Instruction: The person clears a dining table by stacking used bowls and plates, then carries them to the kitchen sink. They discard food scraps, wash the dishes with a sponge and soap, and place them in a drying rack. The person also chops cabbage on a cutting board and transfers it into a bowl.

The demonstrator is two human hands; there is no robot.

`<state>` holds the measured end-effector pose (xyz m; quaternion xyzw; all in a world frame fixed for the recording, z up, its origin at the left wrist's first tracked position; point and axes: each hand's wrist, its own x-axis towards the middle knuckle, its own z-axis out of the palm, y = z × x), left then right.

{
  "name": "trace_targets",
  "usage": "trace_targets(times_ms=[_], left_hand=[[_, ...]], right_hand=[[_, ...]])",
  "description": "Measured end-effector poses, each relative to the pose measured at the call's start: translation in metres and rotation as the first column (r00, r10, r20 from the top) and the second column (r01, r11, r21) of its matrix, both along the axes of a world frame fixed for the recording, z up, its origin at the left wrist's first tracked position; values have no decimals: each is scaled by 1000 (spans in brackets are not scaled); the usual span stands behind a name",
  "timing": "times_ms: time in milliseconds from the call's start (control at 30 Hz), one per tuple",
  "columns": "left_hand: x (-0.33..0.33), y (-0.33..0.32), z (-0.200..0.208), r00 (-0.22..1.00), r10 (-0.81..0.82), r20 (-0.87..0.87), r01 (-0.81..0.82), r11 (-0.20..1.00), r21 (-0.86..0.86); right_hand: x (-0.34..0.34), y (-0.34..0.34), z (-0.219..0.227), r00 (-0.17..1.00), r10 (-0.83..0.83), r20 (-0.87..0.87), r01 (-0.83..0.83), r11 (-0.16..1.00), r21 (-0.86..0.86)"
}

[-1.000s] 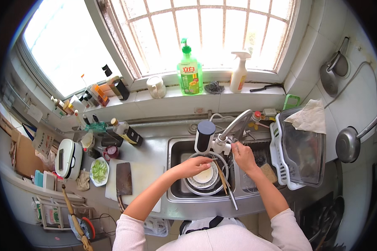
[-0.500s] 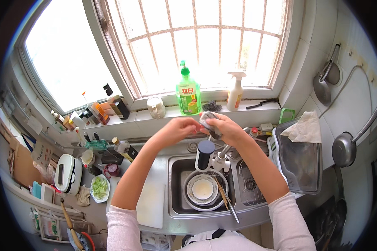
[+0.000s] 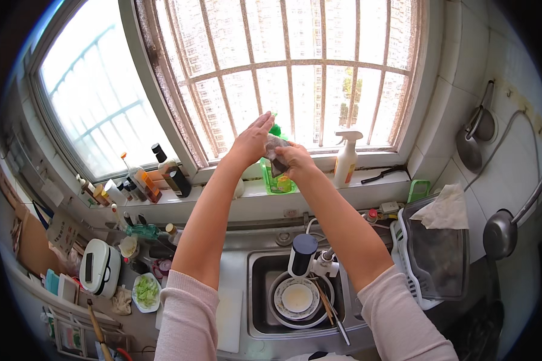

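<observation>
On the windowsill stands a green pump bottle (image 3: pixel 278 183) of dish soap, mostly behind my hands. My left hand (image 3: pixel 251 143) is up by its green pump head (image 3: pixel 275 129), fingers stretched out; whether it presses on the pump is hard to see. My right hand (image 3: pixel 296 161) grips a crumpled grey scrubbing cloth (image 3: pixel 277 155) in front of the bottle, close beside my left palm. Below, in the steel sink (image 3: pixel 256 301), stacked bowls (image 3: pixel 297 299) sit with chopsticks (image 3: pixel 326 301) leaning across them, beside a faucet with a dark-topped white filter (image 3: pixel 303 256).
A white spray bottle (image 3: pixel 345 157) and a black-handled knife (image 3: pixel 382 174) lie along the sill to the right. Further right is a lidded dish rack (image 3: pixel 436 253) with a cloth on top. At left are sauce bottles (image 3: pixel 173 174), a plate of lettuce (image 3: pixel 146 292) and a white cutting board (image 3: pixel 230 313).
Both hands have moved up and slightly left to the soap bottle. My left hand's fingers, bent before, now stretch out by the pump. The right hand still holds the cloth.
</observation>
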<state>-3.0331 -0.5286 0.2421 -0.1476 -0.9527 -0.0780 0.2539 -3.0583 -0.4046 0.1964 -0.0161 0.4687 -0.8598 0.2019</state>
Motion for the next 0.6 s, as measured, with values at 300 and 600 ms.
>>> trace_targets(times_ms=[300, 600], left_hand=[[-6, -4, 2, 997, -75, 15, 69, 967, 245], [-18, -16, -9, 993, -112, -49, 120, 964, 237]], right_hand=[[-12, -15, 11, 965, 19, 260, 101, 892, -440], [-4, -22, 11, 979, -137, 152, 160, 976, -147]])
